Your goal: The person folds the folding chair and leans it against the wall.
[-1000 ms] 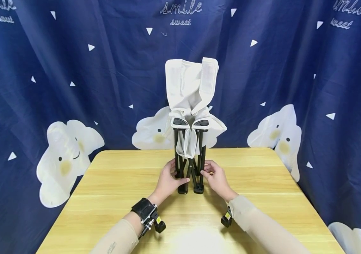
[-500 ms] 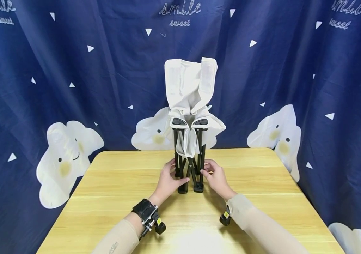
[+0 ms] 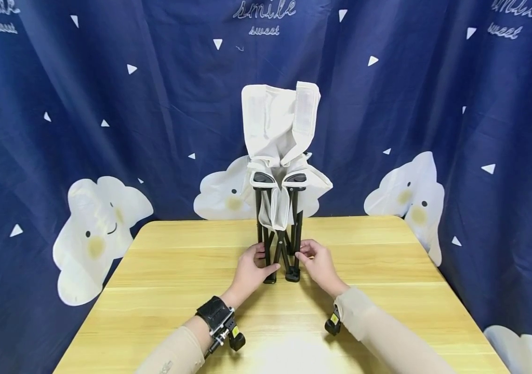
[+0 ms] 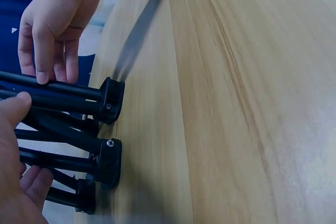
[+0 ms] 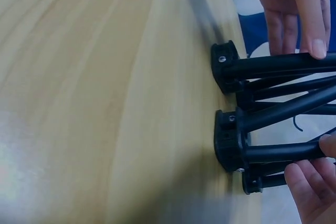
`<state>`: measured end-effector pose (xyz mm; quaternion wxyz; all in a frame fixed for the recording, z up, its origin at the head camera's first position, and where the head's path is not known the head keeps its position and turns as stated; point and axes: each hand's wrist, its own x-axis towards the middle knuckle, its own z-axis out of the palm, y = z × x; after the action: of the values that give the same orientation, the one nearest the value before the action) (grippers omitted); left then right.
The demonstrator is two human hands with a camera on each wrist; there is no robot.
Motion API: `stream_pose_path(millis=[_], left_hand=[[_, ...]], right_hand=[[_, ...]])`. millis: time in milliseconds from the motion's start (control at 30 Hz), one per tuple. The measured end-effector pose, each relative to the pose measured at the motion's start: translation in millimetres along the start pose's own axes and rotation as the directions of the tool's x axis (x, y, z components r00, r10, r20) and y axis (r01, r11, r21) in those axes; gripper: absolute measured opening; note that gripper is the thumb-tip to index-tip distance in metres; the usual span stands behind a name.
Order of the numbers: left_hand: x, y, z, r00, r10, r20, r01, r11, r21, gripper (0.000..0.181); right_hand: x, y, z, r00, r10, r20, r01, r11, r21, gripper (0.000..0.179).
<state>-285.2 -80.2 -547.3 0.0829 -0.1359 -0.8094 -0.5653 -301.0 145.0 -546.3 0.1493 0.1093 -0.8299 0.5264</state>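
Observation:
A folded camp chair with a white fabric seat (image 3: 277, 119) and thin black legs (image 3: 281, 244) stands upright on the wooden table. My left hand (image 3: 250, 270) grips the legs low on the left side, its thumb on a front leg and its fingers farther back. On the other side my right hand (image 3: 318, 265) pinches a right leg between thumb and fingers, just above the black foot (image 3: 292, 275). The left wrist view shows the black feet (image 4: 109, 162) close together at the table surface. In the right wrist view, fingers (image 5: 310, 182) lie beneath a leg.
The light wooden table (image 3: 177, 270) spreads around the chair. Behind it hangs a dark blue curtain (image 3: 163, 104) with white clouds and triangles. Each wrist wears a small black camera, one of them the left wrist camera (image 3: 235, 337).
My left hand's fingers have shifted slightly down and to the right around the left legs. The right hand and the chair stay nearly where they were.

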Motion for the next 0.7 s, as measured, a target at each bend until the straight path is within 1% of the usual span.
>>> stream_pose_path(millis=[133, 233, 300, 500, 633, 700], left_hand=[[0.8, -1.1, 2.3, 1.0, 0.018, -0.02, -0.018, 1.0, -0.011, 0.06], [1.6, -1.0, 3.5, 0.999, 0.018, -0.027, -0.018, 1.0, -0.021, 0.059], [2.1, -0.2, 4.2, 1.0, 0.013, -0.028, -0.014, 1.0, -0.024, 0.06], [4.6, 0.8, 5.4, 0.999, -0.011, -0.032, 0.011, 1.0, -0.012, 0.062], [6.2, 0.1, 5.3, 0.999, -0.022, -0.032, 0.022, 1.0, -0.013, 0.061], [7.1, -0.8, 5.3, 0.999, -0.018, -0.029, 0.018, 1.0, -0.009, 0.061]], right_hand=[[-1.9, 0.2, 2.5, 1.0, 0.022, 0.021, -0.023, 0.999, 0.023, 0.031], [-2.5, -0.3, 3.5, 0.999, 0.029, 0.027, -0.03, 0.999, 0.027, 0.035], [-2.3, -1.5, 4.0, 0.999, 0.034, 0.018, -0.034, 0.999, 0.011, 0.034], [0.7, -3.1, 4.5, 0.999, 0.032, -0.01, -0.033, 0.999, -0.028, 0.021], [2.1, -2.3, 4.3, 1.0, 0.026, -0.013, -0.027, 0.999, -0.032, 0.02], [2.9, -1.4, 4.2, 1.0, 0.021, -0.013, -0.021, 0.999, -0.038, 0.02]])
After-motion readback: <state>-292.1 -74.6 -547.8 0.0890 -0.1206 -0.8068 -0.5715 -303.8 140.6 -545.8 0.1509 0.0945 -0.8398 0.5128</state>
